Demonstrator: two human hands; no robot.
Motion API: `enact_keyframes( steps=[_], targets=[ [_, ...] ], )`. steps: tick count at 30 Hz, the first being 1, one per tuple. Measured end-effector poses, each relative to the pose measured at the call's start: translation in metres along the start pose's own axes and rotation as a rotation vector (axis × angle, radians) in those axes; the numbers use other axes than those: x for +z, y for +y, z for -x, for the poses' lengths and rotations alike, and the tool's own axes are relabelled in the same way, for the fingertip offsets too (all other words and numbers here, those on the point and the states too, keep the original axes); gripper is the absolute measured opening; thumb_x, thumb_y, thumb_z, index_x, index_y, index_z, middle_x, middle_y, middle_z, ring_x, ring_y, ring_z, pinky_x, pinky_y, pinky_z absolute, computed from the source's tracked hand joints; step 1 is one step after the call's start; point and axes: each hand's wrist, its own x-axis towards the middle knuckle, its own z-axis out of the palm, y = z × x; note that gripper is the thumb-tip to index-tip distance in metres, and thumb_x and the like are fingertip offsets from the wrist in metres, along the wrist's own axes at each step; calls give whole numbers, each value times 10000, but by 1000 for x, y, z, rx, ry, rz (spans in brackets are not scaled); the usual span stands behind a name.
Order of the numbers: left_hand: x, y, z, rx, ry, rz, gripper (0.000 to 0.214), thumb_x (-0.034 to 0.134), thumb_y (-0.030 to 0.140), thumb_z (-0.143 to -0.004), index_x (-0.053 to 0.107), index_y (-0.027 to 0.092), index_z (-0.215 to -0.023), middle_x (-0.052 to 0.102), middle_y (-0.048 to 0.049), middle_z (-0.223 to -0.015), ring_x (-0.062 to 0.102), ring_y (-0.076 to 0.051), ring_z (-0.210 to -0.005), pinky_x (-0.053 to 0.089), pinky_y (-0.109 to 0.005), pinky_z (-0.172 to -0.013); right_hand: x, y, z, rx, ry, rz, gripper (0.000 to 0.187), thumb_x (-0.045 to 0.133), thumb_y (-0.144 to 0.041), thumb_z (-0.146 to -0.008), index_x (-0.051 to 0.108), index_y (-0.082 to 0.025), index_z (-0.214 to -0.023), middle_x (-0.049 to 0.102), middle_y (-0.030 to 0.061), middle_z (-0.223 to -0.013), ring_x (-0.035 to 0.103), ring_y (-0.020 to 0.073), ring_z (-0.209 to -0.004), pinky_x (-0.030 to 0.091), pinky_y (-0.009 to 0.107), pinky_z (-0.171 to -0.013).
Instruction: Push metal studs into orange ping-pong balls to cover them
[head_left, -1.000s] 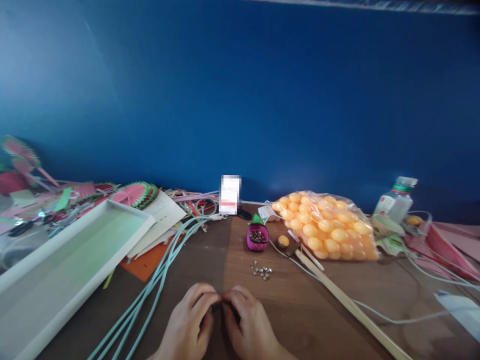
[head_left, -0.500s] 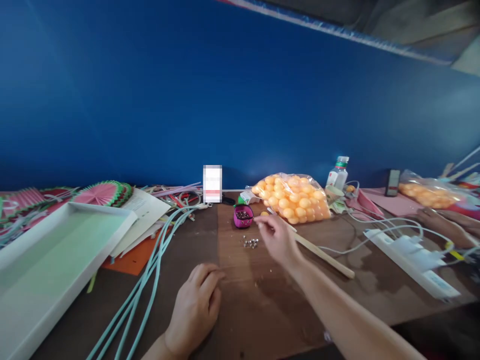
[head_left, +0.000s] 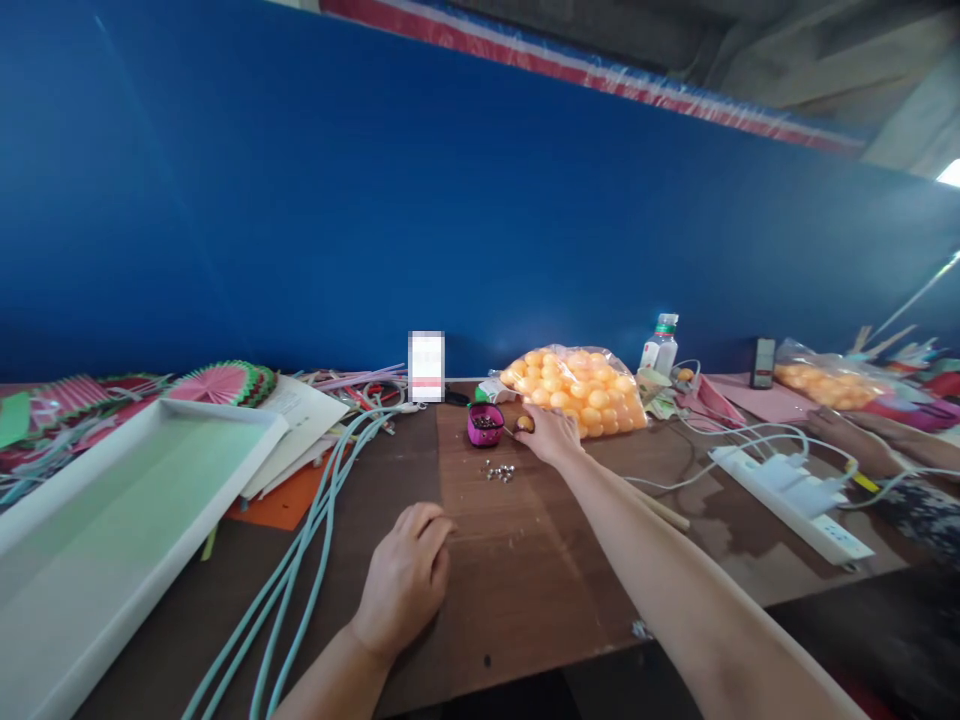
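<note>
"Starting nearest, what is the left hand doing?"

"It rests low on the tabletop, about where it was a second ago, fingers curled. The palm is turned away, so I can't tell whether anything is tucked inside."

"And what has just changed?"

"The right hand. It was up against the left one; now it stretches out past the silver pieces, to the right of the purple box — right at the dark-and-orange round piece. The work, I'd judge, has passed from both hands together to a one-handed reach."

"Is it grasping that piece?"

"Can't tell. The fingertips touch it or lie just beside it."

"What else is hard to make out?"

"The right forearm hides most of the wooden handle; only its end shows. Farther out, the right hand covers part of the bag of orange balls — and beyond, the white card is blurred."
</note>
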Motion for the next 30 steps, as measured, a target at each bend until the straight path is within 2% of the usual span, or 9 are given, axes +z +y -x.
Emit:
enact_keyframes(
  steps=[4, 8, 10, 13, 14, 16, 21, 26, 30],
  targets=[
    [-1, 1, -1, -8, -17, 2, 259, 424, 56, -779, 599, 191, -912, 565, -62, -945, 537, -190, -910, 468, -336, -814, 0, 4, 4, -14, 39, -101, 540, 685, -286, -733, 547, -245, -1253, 623, 95, -1199, 438, 317, -1203, 274, 484, -987],
    [-3, 1, -1, 0, -33, 8, 267, 418, 66, -785, 603, 190, -933, 569, -67, -958, 539, -194, -920, 472, -343, -817, -7, 10, 16, -24, 90, -321, 535, 618, -327, -793, 484, -236, -1303, 621, 76, -1198, 532, 240, -1126, 396, 402, -930],
    [-3, 1, -1, 7, -32, 6, 271, 420, 67, -780, 606, 190, -933, 572, -69, -959, 541, -194, -915, 477, -339, -808, -13, 11, 27, -23, 73, -589, 496, 515, -409, -858, 461, -219, -1313, 643, 80, -1157, 596, 210, -1040, 464, 371, -852],
    [-3, 0, -1, 20, -19, -2, 283, 420, 63, -770, 611, 191, -935, 578, -72, -971, 548, -192, -916, 483, -330, -806, -23, 10, 47, -15, -73, -1277, 450, 530, -496, -841, 532, -258, -1222, 645, 69, -1168, 614, 211, -1025, 495, 363, -810],
    [-3, 0, -1, 23, -15, -4, 288, 420, 61, -770, 613, 193, -939, 580, -71, -976, 549, -192, -918, 484, -329, -810, -26, 9, 53, -9, -123, -1430, 428, 566, -504, -819, 559, -270, -1178, 640, 60, -1182, 612, 208, -1031, 497, 354, -807],
    [-2, 0, -1, 23, -16, -11, 290, 423, 64, -776, 615, 197, -947, 581, -68, -984, 552, -192, -921, 484, -329, -813, -30, 5, 63, 5, -187, -1599, 394, 598, -504, -801, 588, -278, -1124, 625, 46, -1213, 609, 197, -1033, 499, 335, -799],
    [-1, -3, 1, 14, -30, -10, 276, 434, 72, -789, 614, 200, -955, 574, -65, -991, 550, -193, -936, 480, -335, -822, -27, -8, 75, 28, -229, -1749, 378, 629, -450, -796, 600, -282, -1134, 627, 35, -1204, 616, 179, -984, 500, 320, -787],
    [0, -3, -2, -63, 21, 19, 276, 430, 67, -780, 624, 197, -927, 578, -62, -967, 558, -186, -926, 484, -331, -822, -25, -28, 81, -12, -187, -1689, 432, 695, -352, -750, 609, -299, -1170, 654, 23, -1114, 603, 179, -941, 507, 303, -750],
    [-10, 9, -7, -121, 84, 100, 295, 451, 50, -755, 622, 193, -947, 579, -64, -962, 554, -179, -935, 479, -321, -837, -27, -50, 86, -39, -187, -1670, 420, 705, -335, -744, 620, -310, -1154, 646, 17, -1111, 598, 176, -919, 505, 289, -714]
  ],
)
